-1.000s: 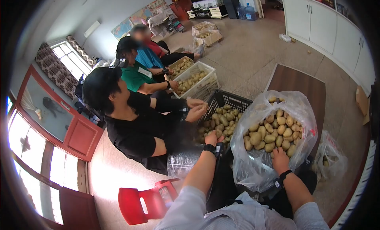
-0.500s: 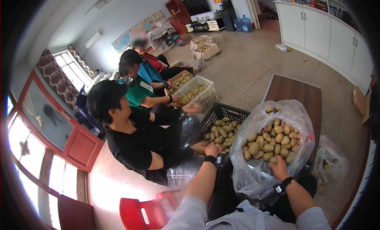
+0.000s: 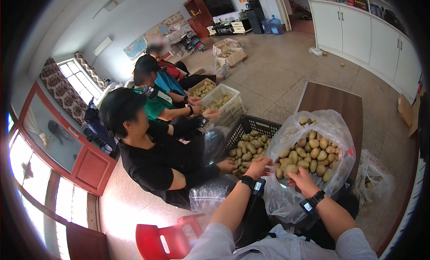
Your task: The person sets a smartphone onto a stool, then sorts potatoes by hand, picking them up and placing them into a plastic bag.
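Note:
My right hand (image 3: 303, 181) is closed on a potato (image 3: 290, 169) at the near side of a large clear plastic bag (image 3: 281, 196). Inside the bag lies a heap of potatoes (image 3: 313, 153). My left hand (image 3: 260, 167) is beside the bag's left edge, fingers stretched out and apart, with no potato visible in it. To its left is a black plastic crate (image 3: 264, 124) holding many potatoes (image 3: 251, 148). A co-worker's hand (image 3: 227, 166) reaches into the near end of that crate.
Several co-workers sit in a row at left, by a white crate (image 3: 234, 108) of potatoes. A brown tabletop (image 3: 329, 101) extends behind the bag. A smaller plastic bag (image 3: 374, 177) lies at right. A red stool (image 3: 156, 242) stands at lower left.
My left hand has moved right, from the black crate to the bag's edge. My right hand has moved left and slightly up with the potato.

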A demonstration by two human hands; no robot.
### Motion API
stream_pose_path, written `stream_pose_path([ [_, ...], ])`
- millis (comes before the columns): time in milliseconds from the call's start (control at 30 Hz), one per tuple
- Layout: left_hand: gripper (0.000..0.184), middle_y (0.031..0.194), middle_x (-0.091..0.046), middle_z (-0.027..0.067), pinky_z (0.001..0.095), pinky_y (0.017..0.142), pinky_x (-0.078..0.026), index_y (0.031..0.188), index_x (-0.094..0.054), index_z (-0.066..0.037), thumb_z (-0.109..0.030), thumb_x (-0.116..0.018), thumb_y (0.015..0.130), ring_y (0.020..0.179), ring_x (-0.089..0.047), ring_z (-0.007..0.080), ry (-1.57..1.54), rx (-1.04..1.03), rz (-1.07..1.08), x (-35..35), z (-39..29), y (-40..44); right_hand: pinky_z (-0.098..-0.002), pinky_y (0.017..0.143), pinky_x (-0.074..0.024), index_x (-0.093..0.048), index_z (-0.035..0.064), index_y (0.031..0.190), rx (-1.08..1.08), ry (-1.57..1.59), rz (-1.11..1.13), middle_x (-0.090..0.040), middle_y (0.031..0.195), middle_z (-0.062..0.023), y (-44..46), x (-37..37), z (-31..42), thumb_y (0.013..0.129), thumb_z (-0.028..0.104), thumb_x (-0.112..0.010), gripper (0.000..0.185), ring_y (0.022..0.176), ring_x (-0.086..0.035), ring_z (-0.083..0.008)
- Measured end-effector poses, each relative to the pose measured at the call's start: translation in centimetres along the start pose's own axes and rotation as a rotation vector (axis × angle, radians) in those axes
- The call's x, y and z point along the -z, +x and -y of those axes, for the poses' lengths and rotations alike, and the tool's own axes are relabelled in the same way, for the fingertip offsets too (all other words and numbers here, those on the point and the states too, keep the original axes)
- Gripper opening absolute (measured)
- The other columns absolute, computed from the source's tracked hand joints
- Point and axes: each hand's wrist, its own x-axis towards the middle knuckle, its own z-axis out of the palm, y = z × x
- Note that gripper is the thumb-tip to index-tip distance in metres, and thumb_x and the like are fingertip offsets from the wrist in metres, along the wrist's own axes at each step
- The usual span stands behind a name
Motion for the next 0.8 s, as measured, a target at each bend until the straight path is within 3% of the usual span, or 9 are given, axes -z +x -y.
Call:
stream_pose_path([
  [33,0.032,0.104,-0.064,0.0073,0.0333,0.061,-0.053,0.114,-0.057,-0.008,-0.033,-0.056,0.095,0.073,-0.066,0.0223,0.009,0.036,0.053,-0.4,-0.2,-0.2,-0.0261,0.058,-0.0528,-0.051,-0.0003,0.118,0.01,-0.015,0.009,-0.063,0.096,-0.0074,0.1,-0.7,0.5,0.095,0.022,-0.06,0.033,0.069,-0.063,-0.0132],
  [167,0.038,0.108,-0.064,0.0083,0.0334,0.06,-0.052,0.117,-0.056,-0.008,-0.038,-0.058,0.094,0.073,-0.067,0.0229,0.044,0.088,0.152,-2.0,-1.1,-1.7,-0.024,0.053,-0.0472,-0.052,0.001,0.118,0.067,-0.178,0.005,-0.063,0.095,-0.0064,1.3,-2.8,1.5,0.097,0.031,-0.057,0.037,0.064,-0.06,-0.011],
  [300,0.043,0.1,-0.066,0.0081,0.0302,0.051,-0.049,0.118,-0.056,-0.01,-0.046,-0.057,0.095,0.065,-0.066,0.0215,0.033,0.164,0.292,-3.4,-1.9,-2.5,-0.0246,0.053,-0.0468,-0.054,-0.0005,0.117,0.196,-0.288,-0.007,-0.062,0.09,-0.0061,2.0,-3.6,1.7,0.098,0.032,-0.056,0.038,0.063,-0.059,-0.011],
  [367,0.044,0.095,-0.066,0.0072,0.0289,0.048,-0.047,0.118,-0.056,-0.011,-0.048,-0.056,0.095,0.062,-0.065,0.0208,-0.019,0.187,0.37,-3.2,-1.7,-2.1,-0.025,0.054,-0.046,-0.056,-0.0012,0.114,0.377,-0.547,-0.078,-0.062,0.085,-0.005,2.8,-3.4,0.9,0.099,0.034,-0.053,0.039,0.062,-0.058,-0.0103],
  [433,0.039,0.087,-0.065,0.007,0.0287,0.047,-0.046,0.11,-0.057,-0.011,-0.048,-0.052,0.097,0.065,-0.066,0.0199,0.049,0.111,0.381,-3.0,-1.6,-2.0,-0.0267,0.054,-0.0462,-0.057,-0.0008,0.114,0.376,-0.503,-0.075,-0.062,0.084,-0.0064,2.5,-3.3,0.9,0.098,0.034,-0.055,0.038,0.063,-0.059,-0.0123],
  [500,0.04,0.087,-0.065,0.0059,0.0277,0.046,-0.044,0.112,-0.057,-0.011,-0.048,-0.053,0.096,0.061,-0.064,0.0191,0.037,0.112,0.39,-2.3,-1.2,-1.4,-0.0283,0.054,-0.0463,-0.057,-0.0005,0.114,0.374,-0.459,-0.075,-0.063,0.082,-0.0078,1.2,-3.0,1.8,0.097,0.033,-0.056,0.037,0.064,-0.06,-0.0144],
  [567,0.04,0.087,-0.065,0.0048,0.0268,0.044,-0.043,0.114,-0.057,-0.011,-0.047,-0.054,0.096,0.057,-0.061,0.0183,0.028,0.113,0.396,-1.7,-0.8,-0.9,-0.042,0.077,-0.0503,-0.058,-0.0019,0.11,0.362,-0.662,-0.194,-0.065,0.093,-0.0197,0.0,-2.1,2.5,0.092,0.033,-0.061,0.04,0.09,-0.063,-0.0382],
  [667,0.039,0.087,-0.064,0.0062,0.0274,0.045,-0.043,0.112,-0.056,-0.011,-0.046,-0.053,0.097,0.06,-0.06,0.0177,-0.142,0.058,0.28,-0.7,-0.6,-0.3,-0.0445,0.081,-0.0501,-0.056,0.0008,0.114,0.404,-0.986,-0.38,-0.059,0.109,-0.0195,0.2,1.9,1.0,0.087,0.024,-0.065,0.037,0.099,-0.06,-0.0392],
  [800,0.038,0.093,-0.063,0.0101,0.0317,0.049,-0.044,0.114,-0.053,-0.011,-0.045,-0.047,0.099,0.064,-0.059,0.023,-0.335,-0.045,0.065,1.5,0.4,1.2,-0.0467,0.084,-0.0498,-0.051,0.0046,0.122,0.485,-1.179,-0.616,-0.049,0.123,-0.018,-0.4,6.7,-0.2,0.082,0.015,-0.067,0.044,0.105,-0.058,-0.0399],
])
